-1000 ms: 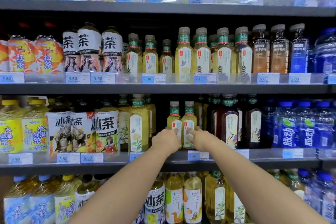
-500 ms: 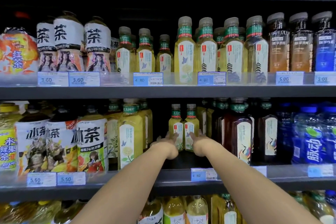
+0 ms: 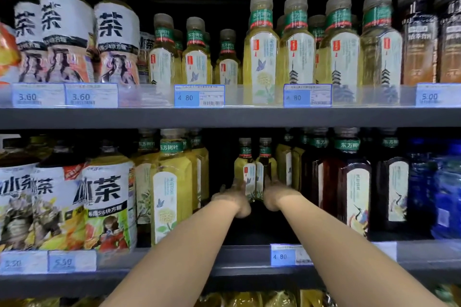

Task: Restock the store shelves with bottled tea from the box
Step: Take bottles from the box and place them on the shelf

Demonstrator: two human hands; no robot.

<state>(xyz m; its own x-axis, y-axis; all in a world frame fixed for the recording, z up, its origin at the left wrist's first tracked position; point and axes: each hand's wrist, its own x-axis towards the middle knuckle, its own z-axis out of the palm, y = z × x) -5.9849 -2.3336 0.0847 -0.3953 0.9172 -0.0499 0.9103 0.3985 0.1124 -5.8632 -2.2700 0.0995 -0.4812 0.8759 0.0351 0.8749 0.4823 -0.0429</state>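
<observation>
I have both arms reaching deep into a gap on the lower shelf [image 3: 239, 255]. The left hand [image 3: 233, 198] sits against the left side of the left small bottle [image 3: 245, 172], and the right hand [image 3: 275, 194] against the right side of the right small bottle [image 3: 266, 169]. The two yellow tea bottles stand upright, touching each other, set well back from the shelf edge. Both hands flank the pair low down, near the bottle bases. The backs of the hands face me and the frame is blurred, so I cannot tell whether the fingers wrap the bottles or only press flat on them.

The gap lies between a big yellow tea bottle [image 3: 172, 187] on the left and a dark tea bottle [image 3: 349, 182] on the right, both standing at the front edge. A 4.80 price tag [image 3: 287, 255] is on the shelf lip just below my right forearm. The upper shelf [image 3: 224, 117] carries more tea bottles in rows.
</observation>
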